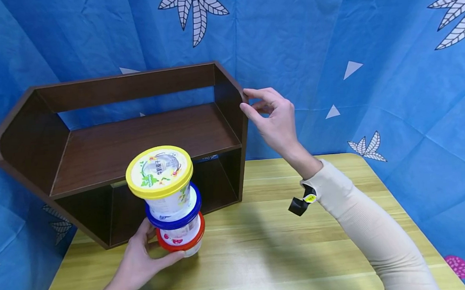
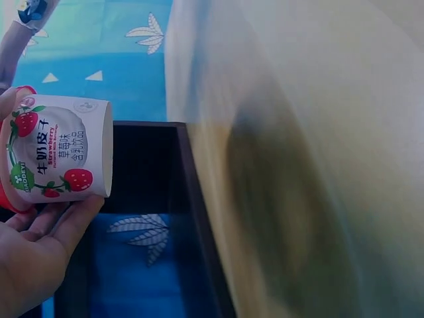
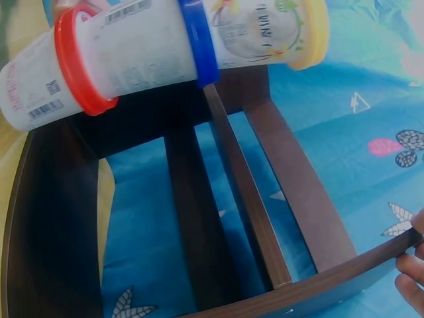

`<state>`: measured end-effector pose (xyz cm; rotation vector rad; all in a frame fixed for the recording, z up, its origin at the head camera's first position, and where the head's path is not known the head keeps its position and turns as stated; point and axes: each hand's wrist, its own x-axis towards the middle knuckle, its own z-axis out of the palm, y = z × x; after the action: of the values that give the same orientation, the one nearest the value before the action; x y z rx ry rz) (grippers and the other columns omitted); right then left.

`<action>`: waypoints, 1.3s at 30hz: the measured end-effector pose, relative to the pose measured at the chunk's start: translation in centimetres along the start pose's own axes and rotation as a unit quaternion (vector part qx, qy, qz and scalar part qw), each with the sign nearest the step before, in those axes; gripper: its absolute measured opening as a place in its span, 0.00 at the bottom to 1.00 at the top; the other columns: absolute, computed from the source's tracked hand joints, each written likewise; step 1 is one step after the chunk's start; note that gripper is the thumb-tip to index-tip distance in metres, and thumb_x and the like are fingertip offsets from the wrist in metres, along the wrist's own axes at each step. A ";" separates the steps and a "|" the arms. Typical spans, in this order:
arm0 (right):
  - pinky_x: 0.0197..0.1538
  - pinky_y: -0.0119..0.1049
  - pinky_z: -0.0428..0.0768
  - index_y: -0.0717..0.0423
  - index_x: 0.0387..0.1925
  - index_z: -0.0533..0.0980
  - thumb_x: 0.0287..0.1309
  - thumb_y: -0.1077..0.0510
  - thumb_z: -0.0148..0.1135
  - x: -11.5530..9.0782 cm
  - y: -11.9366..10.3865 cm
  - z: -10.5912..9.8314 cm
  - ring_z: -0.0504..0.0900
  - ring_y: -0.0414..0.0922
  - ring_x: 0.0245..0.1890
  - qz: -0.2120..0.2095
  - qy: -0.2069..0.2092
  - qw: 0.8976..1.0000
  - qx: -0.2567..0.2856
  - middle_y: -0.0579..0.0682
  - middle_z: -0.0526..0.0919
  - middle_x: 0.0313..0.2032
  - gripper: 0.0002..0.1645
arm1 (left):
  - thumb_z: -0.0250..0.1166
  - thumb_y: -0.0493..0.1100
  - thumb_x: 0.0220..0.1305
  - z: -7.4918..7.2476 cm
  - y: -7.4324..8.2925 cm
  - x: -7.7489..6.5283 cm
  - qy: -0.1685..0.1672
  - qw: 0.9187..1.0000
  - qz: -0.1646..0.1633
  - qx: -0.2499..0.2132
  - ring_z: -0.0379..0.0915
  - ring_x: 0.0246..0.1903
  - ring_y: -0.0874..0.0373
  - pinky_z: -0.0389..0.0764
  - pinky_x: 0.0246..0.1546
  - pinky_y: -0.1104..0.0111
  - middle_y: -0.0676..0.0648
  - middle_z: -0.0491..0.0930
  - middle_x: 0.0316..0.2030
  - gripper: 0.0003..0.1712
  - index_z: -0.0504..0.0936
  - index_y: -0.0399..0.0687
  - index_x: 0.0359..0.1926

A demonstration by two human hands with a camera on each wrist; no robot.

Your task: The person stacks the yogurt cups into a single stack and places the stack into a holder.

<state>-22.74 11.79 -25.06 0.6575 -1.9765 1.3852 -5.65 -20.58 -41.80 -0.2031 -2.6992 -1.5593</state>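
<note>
My left hand grips the lowest of three stacked tubs, a white one with strawberries and a red lid. Its thumb lies along the near side, and the other fingers reach round behind. Above that sits a blue-lidded tub, topped by a yellow-lidded tub; the stack leans a little. It is held in front of a dark brown two-tier shelf. Thumb and fingers of my right hand pinch the front edge of the shelf's right side panel.
The shelf stands at the back left of a light wooden table. Behind it hangs a blue curtain with leaf prints. A black strap with a yellow tag dangles from the right sleeve.
</note>
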 end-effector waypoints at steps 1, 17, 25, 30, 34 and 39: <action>0.50 0.22 0.87 0.63 0.54 0.86 0.64 0.62 0.73 0.0 0.0 0.0 0.85 0.28 0.33 0.000 0.000 1.000 0.000 0.59 0.88 0.48 0.18 | 0.84 0.47 0.54 -0.1 0.2 0.1 -0.001 1.000 0.003 0.001 0.81 0.57 0.58 0.86 0.48 0.76 0.45 0.81 0.61 0.48 0.66 0.50 0.70; 0.50 0.23 0.87 0.64 0.54 0.86 0.64 0.63 0.73 -0.1 0.3 0.1 0.85 0.28 0.33 -0.006 0.001 1.000 0.010 0.60 0.88 0.48 0.17 | 0.85 0.45 0.52 -1.4 3.3 1.3 -0.005 0.997 0.078 0.007 0.83 0.52 0.69 0.88 0.48 0.76 0.46 0.85 0.56 0.46 0.69 0.49 0.67; 0.49 0.23 0.87 0.64 0.54 0.86 0.63 0.63 0.74 -0.1 0.3 0.1 0.84 0.29 0.33 -0.008 0.003 1.000 0.011 0.60 0.88 0.49 0.18 | 0.85 0.45 0.52 -2.3 5.3 2.4 -0.015 0.995 0.100 0.009 0.82 0.52 0.71 0.88 0.48 0.76 0.47 0.84 0.57 0.47 0.68 0.51 0.69; 0.49 0.23 0.87 0.64 0.54 0.86 0.63 0.64 0.74 -0.1 0.3 0.1 0.84 0.28 0.34 -0.008 0.002 1.000 0.011 0.61 0.88 0.48 0.18 | 0.85 0.44 0.52 -2.8 6.4 3.1 -0.021 0.993 0.114 0.015 0.82 0.54 0.67 0.89 0.48 0.74 0.49 0.83 0.58 0.48 0.68 0.55 0.70; 0.49 0.23 0.87 0.64 0.54 0.86 0.63 0.64 0.74 -0.1 0.3 0.0 0.84 0.28 0.33 -0.012 0.003 1.000 0.013 0.62 0.88 0.48 0.18 | 0.85 0.43 0.52 -3.3 7.3 3.6 -0.020 0.991 0.129 0.022 0.80 0.55 0.70 0.88 0.48 0.75 0.49 0.82 0.59 0.48 0.68 0.56 0.70; 0.49 0.23 0.87 0.65 0.54 0.86 0.63 0.63 0.74 0.0 0.3 0.0 0.84 0.27 0.34 -0.013 0.000 1.000 0.014 0.62 0.88 0.48 0.18 | 0.85 0.41 0.52 -4.0 8.3 4.3 -0.018 0.988 0.150 0.025 0.80 0.54 0.73 0.88 0.48 0.75 0.49 0.83 0.59 0.49 0.68 0.56 0.71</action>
<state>-22.89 11.91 -25.25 0.6925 -1.9450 1.3995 -9.09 -19.49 -32.31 -0.6084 -2.5783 -1.4128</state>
